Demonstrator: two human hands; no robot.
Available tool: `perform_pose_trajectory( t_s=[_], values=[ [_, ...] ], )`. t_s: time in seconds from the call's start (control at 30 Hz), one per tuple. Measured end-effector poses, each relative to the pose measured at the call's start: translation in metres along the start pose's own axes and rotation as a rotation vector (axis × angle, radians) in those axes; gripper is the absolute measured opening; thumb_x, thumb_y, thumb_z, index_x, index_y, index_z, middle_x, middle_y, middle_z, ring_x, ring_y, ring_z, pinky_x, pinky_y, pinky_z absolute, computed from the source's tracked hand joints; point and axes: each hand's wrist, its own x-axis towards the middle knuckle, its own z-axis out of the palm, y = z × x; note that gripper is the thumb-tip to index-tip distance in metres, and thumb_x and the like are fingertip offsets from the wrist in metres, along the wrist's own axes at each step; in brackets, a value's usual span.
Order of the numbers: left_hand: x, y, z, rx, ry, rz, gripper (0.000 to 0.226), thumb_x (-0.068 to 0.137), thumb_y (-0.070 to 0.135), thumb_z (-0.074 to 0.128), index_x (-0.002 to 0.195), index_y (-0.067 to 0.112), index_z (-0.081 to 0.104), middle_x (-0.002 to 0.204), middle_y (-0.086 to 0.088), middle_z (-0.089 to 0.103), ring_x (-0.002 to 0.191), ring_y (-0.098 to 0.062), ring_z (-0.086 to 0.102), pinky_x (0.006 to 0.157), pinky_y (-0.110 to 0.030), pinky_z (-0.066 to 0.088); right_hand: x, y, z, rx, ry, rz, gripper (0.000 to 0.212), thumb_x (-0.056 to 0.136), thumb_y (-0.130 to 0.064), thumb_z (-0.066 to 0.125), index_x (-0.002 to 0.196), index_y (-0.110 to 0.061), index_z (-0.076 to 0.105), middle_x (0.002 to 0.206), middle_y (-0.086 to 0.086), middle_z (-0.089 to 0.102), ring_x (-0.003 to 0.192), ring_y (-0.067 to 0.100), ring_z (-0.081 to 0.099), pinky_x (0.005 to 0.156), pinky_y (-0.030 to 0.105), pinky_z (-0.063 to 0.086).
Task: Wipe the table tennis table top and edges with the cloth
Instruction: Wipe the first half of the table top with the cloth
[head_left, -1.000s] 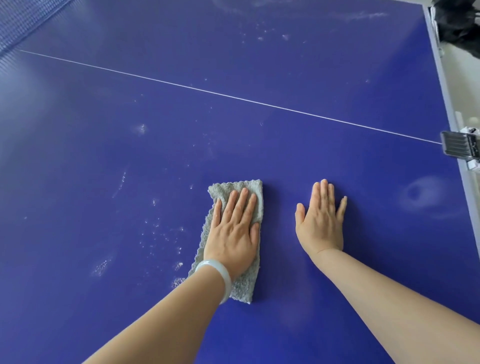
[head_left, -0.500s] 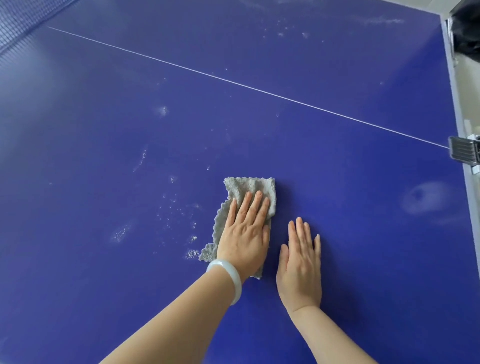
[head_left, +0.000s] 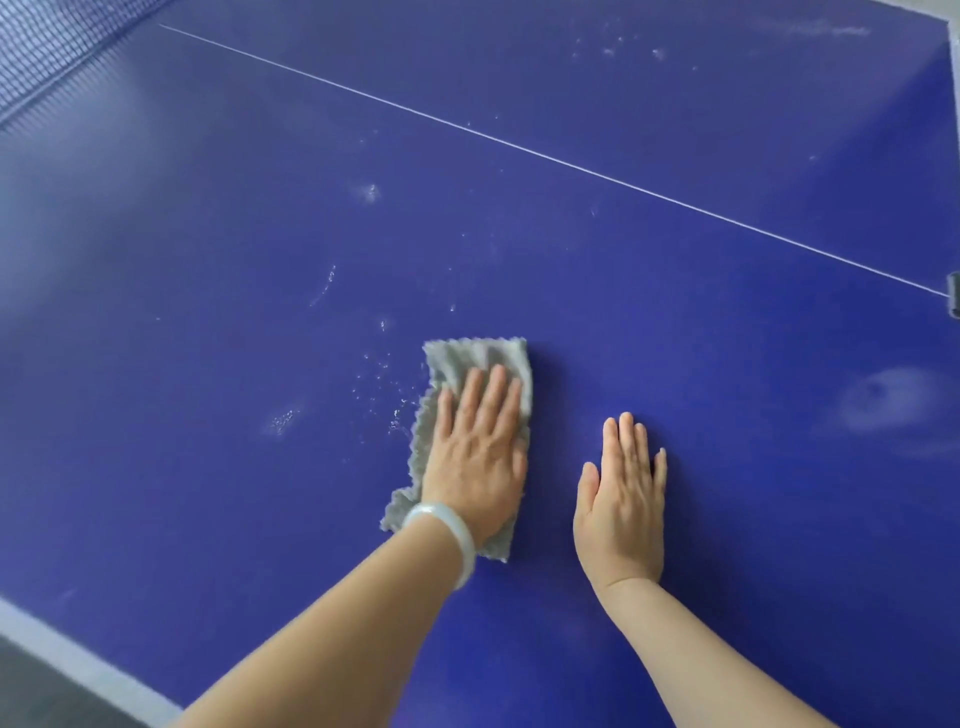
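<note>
Blue table (head_left: 208, 249) fills the view. Gray cloth (head_left: 478, 358) lies flat on the top, a little left of centre in the near part, as a long strip pointing away from the person. Left hand (head_left: 475, 457) rests on it palm down, fingers straight and close together, pressing and not curled round the fabric. The cloth's far end and ragged left edge show past the hand, and 1 near corner shows beside the wrist. Pale bracelet (head_left: 447, 530) sits on the left wrist. Right hand (head_left: 621, 509) lies flat on the bare top just beside the cloth on its right, apart from it, fingers straight and together, thumb slightly out, holding nothing. White specks (head_left: 384, 374) scatter on the surface from the cloth's left edge outward. 1 cloudy smudge (head_left: 883, 400) sits well to the right of the right hand. Edges: a white border stripe (head_left: 78, 660) crosses the lower left corner, with dark floor (head_left: 41, 699) outside it. The right edge (head_left: 954, 78) shows at upper right, with a dark clamp (head_left: 954, 296) on it where the thin white line (head_left: 571, 166) ends. Net (head_left: 47, 47) is in the upper left corner. Blue surface runs on from the cloth to the line ahead, to the net at left, and past the right hand to the right edge.
</note>
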Motion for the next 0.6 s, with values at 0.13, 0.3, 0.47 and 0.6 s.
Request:
perform_pose_trajectory(
  t_s=[0.13,0.3,0.47,0.6],
  values=[
    [-0.073,0.026,0.020,0.006,-0.024,0.271,0.062,0.101,0.037,0.032,0.158,0.020,0.011,0.166,0.002,0.006,0.152,-0.022,-0.002,0.120,-0.048,0.008,0.001,0.004,0.001,0.000,-0.015,-0.017,0.056,0.100,-0.022,0.028,0.153,-0.004,0.029,0.163,0.010,0.021,0.152,0.022,0.016,0.125,0.047,0.009],
    [-0.076,-0.028,0.003,0.069,-0.062,0.387,0.062,0.097,0.039,0.036,0.156,0.029,0.020,0.164,0.007,0.014,0.152,-0.017,0.007,0.122,-0.042,0.003,0.000,0.002,0.001,-0.041,-0.016,-0.002,0.053,0.102,-0.017,0.032,0.154,-0.004,0.027,0.163,0.010,0.020,0.152,0.024,0.017,0.124,0.048,0.010],
    [-0.023,-0.064,-0.014,0.042,0.040,-0.095,0.058,0.101,0.036,0.023,0.157,0.029,0.013,0.165,0.007,0.007,0.152,-0.015,-0.002,0.123,-0.042,-0.001,0.001,0.001,0.003,-0.090,-0.048,0.004,0.059,0.103,-0.028,0.033,0.156,-0.006,0.020,0.164,0.009,0.014,0.153,0.023,0.011,0.125,0.047,0.006],
    [-0.051,-0.001,0.006,0.009,0.073,-0.163,0.062,0.100,0.035,0.026,0.158,0.019,0.011,0.165,0.001,0.005,0.152,-0.022,-0.005,0.123,-0.049,0.006,0.001,0.001,0.002,-0.101,-0.068,-0.001,0.063,0.102,-0.034,0.032,0.157,-0.006,0.017,0.165,0.009,0.012,0.153,0.023,0.008,0.125,0.048,0.006]
  ],
)
